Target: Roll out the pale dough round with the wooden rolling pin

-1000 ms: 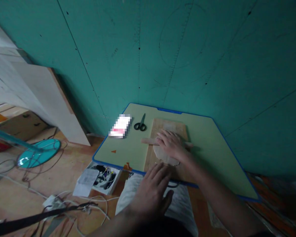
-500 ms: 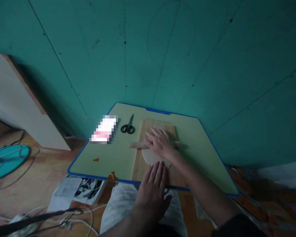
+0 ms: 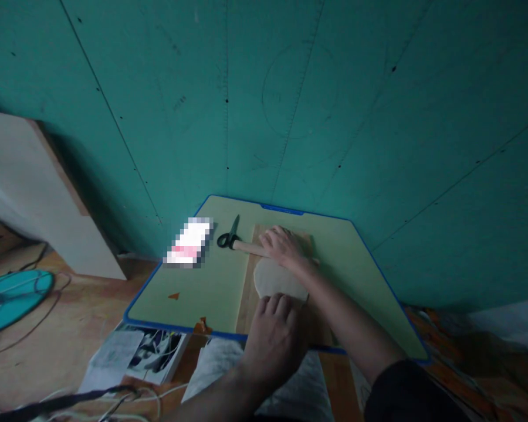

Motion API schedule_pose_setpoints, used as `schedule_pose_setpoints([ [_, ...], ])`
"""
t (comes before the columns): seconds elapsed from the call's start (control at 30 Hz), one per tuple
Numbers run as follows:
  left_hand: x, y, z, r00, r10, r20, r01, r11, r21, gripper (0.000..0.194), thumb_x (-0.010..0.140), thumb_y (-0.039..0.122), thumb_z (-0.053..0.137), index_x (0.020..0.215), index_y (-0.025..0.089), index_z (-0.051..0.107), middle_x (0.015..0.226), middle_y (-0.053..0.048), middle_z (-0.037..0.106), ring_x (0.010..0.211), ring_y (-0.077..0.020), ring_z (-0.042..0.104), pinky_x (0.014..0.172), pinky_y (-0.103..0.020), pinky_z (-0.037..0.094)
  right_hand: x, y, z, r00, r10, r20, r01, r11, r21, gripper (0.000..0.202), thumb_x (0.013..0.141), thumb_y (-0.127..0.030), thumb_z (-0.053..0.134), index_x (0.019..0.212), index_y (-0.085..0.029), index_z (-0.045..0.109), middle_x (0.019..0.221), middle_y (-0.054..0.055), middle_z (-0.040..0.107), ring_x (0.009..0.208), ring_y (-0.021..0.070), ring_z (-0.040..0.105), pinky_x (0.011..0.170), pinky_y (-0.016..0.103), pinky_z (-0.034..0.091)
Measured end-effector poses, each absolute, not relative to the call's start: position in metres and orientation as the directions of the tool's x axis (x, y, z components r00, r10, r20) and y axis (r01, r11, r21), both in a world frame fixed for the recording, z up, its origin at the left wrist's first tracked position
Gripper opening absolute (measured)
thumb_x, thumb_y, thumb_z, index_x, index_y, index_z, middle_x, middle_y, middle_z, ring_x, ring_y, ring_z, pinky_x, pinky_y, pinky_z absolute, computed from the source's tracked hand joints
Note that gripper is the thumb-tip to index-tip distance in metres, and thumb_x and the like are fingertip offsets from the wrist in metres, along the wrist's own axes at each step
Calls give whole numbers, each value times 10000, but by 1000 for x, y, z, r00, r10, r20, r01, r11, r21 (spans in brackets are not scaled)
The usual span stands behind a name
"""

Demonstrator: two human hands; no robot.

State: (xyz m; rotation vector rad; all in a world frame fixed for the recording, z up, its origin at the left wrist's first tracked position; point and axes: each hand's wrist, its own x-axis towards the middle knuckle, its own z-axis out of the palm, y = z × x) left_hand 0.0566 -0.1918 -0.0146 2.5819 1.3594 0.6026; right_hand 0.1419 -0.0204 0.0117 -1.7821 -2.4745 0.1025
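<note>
A flat round of pale dough [image 3: 274,277] lies on a wooden board [image 3: 245,296] set on a green, blue-edged table [image 3: 206,281]. My right hand [image 3: 285,245] rests palm-down on a wooden rolling pin [image 3: 247,247] at the far end of the board, beyond the dough. My left hand [image 3: 276,334] sits at the near edge of the dough, fingers curled onto it. Whether those fingers pinch the dough is hidden.
Black-handled scissors [image 3: 228,236] and a blurred white-and-pink item [image 3: 189,242] lie on the table's far left. A teal wall [image 3: 290,105] stands right behind the table. A box of cables [image 3: 152,355], loose cords and a teal fan base [image 3: 13,296] lie on the floor at left.
My right hand pushed the rolling pin away, off the dough to the board's far end. My left hand moved forward onto the dough's near edge and curled its fingers.
</note>
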Motion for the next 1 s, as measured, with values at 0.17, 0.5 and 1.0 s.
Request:
schedule_pose_setpoints([
  [0.17,60,-185,-18,575,717,393,634,-695,340,353,886,299,580,1196,132,597,1194,-142,639,1150,-308,561,1036,-492,438,146,-74,16,-366,923,-118,921,341,-188,601,996,-554,329,1474,-208,444,1593,163,315,1454,346,297,1132,521,245],
  [0.5,62,-187,-42,575,734,361,707,-668,234,784,914,638,457,1446,63,413,1471,-209,488,1382,-342,428,1158,-495,306,152,-72,7,-401,915,40,907,403,-126,638,979,-556,398,1486,-168,424,1570,187,353,1466,331,282,1170,529,193],
  [1.0,62,-190,-43,593,736,327,738,-659,143,854,928,683,366,1503,52,331,1555,-210,348,1434,-365,344,1142,-495,343,162,5,15,-331,940,80,940,336,-63,468,1039,-461,280,1199,-204,636,1265,121,614,1224,231,500,1031,385,339],
])
